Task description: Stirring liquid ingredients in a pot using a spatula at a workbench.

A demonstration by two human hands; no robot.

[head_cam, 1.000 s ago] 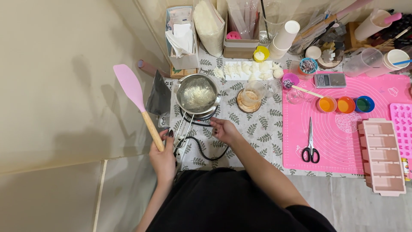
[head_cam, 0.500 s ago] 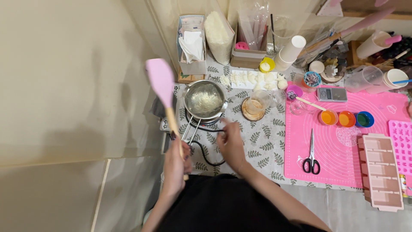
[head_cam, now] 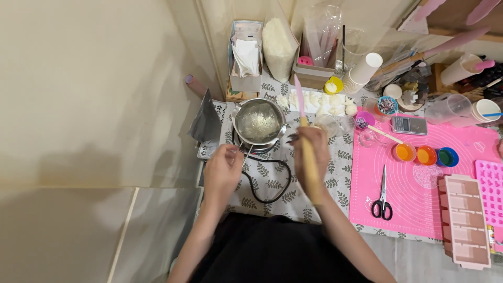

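One metal pot (head_cam: 259, 121) sits centre-frame on the desk (head_cam: 335, 173), w/ pale stuff inside; its handle runs down-left into the left hand (head_cam: 222, 170), fingers (head_cam: 230, 153) curled shut on it. One spatula (head_cam: 305, 137), pink blade & wooden handle, stands just right of the pot, right hand (head_cam: 310, 157) clenched round the handle. Right side of frame: 1 pink mat (head_cam: 419, 183), 1 pair scissors (head_cam: 382, 196), 3 small colour cups (head_cam: 426, 155).

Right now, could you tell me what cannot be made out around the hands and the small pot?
- Head view: the pot handle, covered by the left hand.
- Head view: what is in the pot, pale and glary, too small to identify.
- Head view: the spatula blade, seen edge-on; its handle is partly covered by the right hand.
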